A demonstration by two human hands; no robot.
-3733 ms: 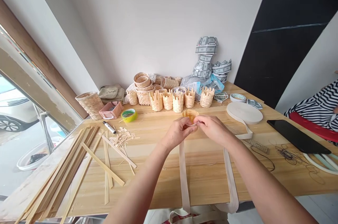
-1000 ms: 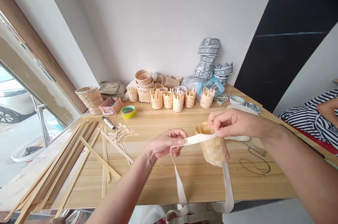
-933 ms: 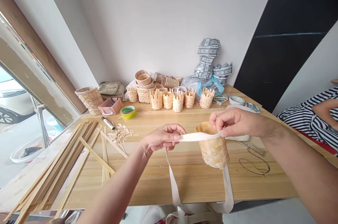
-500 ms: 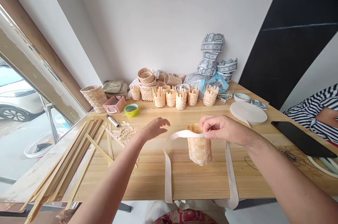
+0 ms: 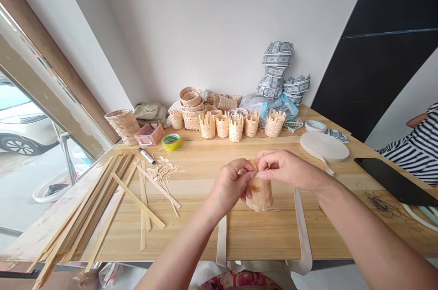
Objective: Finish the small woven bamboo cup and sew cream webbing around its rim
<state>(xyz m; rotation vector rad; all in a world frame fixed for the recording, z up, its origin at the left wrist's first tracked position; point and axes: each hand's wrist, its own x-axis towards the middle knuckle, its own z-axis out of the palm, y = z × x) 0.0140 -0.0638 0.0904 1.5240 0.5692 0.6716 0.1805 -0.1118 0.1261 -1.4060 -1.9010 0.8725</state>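
Your left hand point(image 5: 232, 185) and your right hand point(image 5: 284, 169) were both closed in a pinch on the cotton webbing strap point(image 5: 303, 230), at the rim of the woven bamboo basket point(image 5: 260, 195). Your fingers hid the rim, so the join was hard to make out. The basket seemed to stand upright on the wooden table point(image 5: 239, 240), between the loose bamboo strips point(image 5: 78, 208) and the black smartphone point(image 5: 393, 175), before a row of small baskets point(image 5: 236, 126).

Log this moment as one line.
left hand: at rim of pale woven bamboo basket | right hand: pinching cream webbing strap at rim
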